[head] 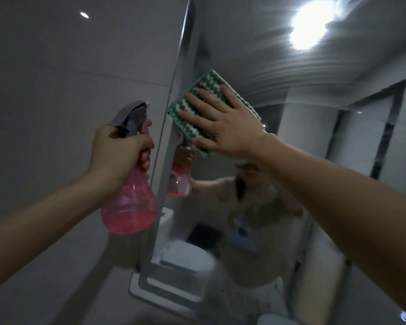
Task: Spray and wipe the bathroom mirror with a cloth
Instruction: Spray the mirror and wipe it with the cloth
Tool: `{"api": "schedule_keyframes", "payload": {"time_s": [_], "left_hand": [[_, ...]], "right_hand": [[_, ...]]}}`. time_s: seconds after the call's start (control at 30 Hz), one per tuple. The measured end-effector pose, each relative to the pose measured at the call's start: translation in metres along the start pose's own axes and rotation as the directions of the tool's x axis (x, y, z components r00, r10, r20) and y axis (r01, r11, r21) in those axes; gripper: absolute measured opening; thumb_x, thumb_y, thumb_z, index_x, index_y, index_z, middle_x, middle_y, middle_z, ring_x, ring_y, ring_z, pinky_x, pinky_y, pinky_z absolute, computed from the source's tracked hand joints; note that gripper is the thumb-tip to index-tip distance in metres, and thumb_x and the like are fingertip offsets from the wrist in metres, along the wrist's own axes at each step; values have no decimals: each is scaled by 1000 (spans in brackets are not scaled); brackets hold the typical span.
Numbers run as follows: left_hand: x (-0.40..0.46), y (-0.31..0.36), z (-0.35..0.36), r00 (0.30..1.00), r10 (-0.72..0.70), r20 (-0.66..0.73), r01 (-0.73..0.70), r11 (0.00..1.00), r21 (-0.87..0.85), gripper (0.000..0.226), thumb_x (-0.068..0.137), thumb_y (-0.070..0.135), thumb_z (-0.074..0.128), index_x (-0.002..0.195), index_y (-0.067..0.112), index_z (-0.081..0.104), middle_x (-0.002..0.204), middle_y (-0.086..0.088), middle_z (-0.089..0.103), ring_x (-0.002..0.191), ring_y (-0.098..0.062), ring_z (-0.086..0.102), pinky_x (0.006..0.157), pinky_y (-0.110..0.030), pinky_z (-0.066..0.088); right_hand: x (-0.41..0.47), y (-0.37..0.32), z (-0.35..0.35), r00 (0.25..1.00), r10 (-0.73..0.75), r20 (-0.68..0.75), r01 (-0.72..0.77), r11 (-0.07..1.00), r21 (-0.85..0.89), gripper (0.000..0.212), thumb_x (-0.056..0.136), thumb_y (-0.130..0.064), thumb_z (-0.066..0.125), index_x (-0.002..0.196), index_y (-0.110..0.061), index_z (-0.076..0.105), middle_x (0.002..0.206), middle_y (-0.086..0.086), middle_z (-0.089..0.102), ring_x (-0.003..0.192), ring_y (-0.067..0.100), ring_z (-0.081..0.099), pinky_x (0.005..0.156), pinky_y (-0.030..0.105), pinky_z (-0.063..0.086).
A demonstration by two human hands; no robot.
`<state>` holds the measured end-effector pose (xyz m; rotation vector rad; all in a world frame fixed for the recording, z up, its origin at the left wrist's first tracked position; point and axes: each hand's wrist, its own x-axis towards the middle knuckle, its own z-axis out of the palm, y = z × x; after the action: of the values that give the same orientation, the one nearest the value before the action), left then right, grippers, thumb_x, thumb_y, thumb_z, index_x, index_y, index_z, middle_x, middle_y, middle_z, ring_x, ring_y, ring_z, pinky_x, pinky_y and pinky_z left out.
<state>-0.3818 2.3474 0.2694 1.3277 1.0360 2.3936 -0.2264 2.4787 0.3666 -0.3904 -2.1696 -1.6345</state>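
Observation:
The bathroom mirror fills the right half of the view, its left edge running down the middle. My right hand lies flat with straight fingers on a green-and-white cloth, pressing it against the glass near the mirror's upper left. My left hand grips the neck of a pink spray bottle with a grey trigger head, held upright just left of the mirror's edge. The bottle's nozzle points toward the mirror.
A grey tiled wall lies left of the mirror. The glass reflects a ceiling light, a person, the bottle and a dark door frame. A white frame corner sits at the mirror's lower left.

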Motion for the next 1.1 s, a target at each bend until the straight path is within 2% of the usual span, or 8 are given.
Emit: {"api": "schedule_keyframes", "payload": {"time_s": [0.13, 0.27, 0.4, 0.5, 0.77, 0.9, 1.03, 1.1], "left_hand": [[-31, 1, 50, 998, -45, 54, 46, 999, -15, 17, 76, -13, 52, 74, 4, 55, 38, 2, 38, 34, -13, 34, 38, -22, 33], [-72, 3, 93, 983, -73, 166, 75, 997, -6, 15, 76, -15, 52, 89, -12, 59, 37, 0, 38, 34, -16, 34, 42, -25, 32], [-102, 8, 119, 961, -76, 266, 64, 996, 57, 19, 77, -13, 56, 90, 0, 61, 39, 3, 43, 35, -14, 38, 40, -25, 37], [-106, 10, 122, 961, -102, 258, 92, 994, 50, 20, 77, -13, 54, 97, -13, 57, 40, 0, 43, 36, -16, 39, 43, -27, 38], [-52, 29, 76, 993, -3, 120, -4, 998, 62, 10, 76, -13, 55, 77, -3, 56, 39, -2, 41, 36, -18, 37, 42, -27, 36], [0, 50, 56, 995, 81, 52, -85, 993, 81, 23, 74, -13, 55, 61, 4, 48, 38, -3, 40, 35, -18, 34, 39, -24, 34], [55, 79, 43, 974, 224, 36, -227, 966, 123, 9, 72, -11, 55, 74, -2, 57, 39, -2, 41, 36, -19, 36, 41, -25, 35], [81, 94, 41, 955, 297, 20, -297, 945, 138, 10, 72, -9, 56, 80, -3, 60, 41, -1, 42, 37, -19, 38, 43, -27, 36]], "right_hand": [[-67, 33, -6, 999, 34, -25, -35, 998, -54, 59, 95, -54, 26, 145, -25, 39, 151, 8, 36, 139, 29, 33, 112, 50, 14], [-142, 59, -11, 994, 93, -52, -97, 990, -101, 56, 97, -54, 29, 147, -27, 35, 153, 6, 32, 141, 26, 31, 111, 49, 19], [-205, 68, -13, 987, 161, -26, -162, 981, -105, 58, 99, -56, 23, 150, -29, 25, 157, 4, 22, 144, 25, 21, 114, 52, 18], [-217, 61, -13, 978, 208, -27, -210, 972, -108, 60, 99, -57, 20, 150, -27, 26, 157, 5, 23, 144, 25, 20, 115, 51, 15], [-120, 34, -5, 990, 98, -102, -106, 992, -75, 57, 95, -52, 33, 143, -24, 42, 149, 8, 39, 138, 30, 36, 110, 53, 23], [-29, 28, -6, 999, 43, -18, -44, 998, -44, 60, 93, -55, 25, 141, -26, 46, 146, 7, 45, 135, 29, 40, 109, 53, 19], [55, 45, -18, 997, 59, 39, -56, 996, -66, 67, 91, -63, 6, 151, -35, 11, 160, 1, 10, 147, 22, 7, 114, 48, -11], [86, 63, -24, 992, 120, 50, -116, 991, -69, 63, 95, -62, 11, 151, -37, -2, 160, -2, -5, 147, 18, -7, 113, 47, -15]]}}
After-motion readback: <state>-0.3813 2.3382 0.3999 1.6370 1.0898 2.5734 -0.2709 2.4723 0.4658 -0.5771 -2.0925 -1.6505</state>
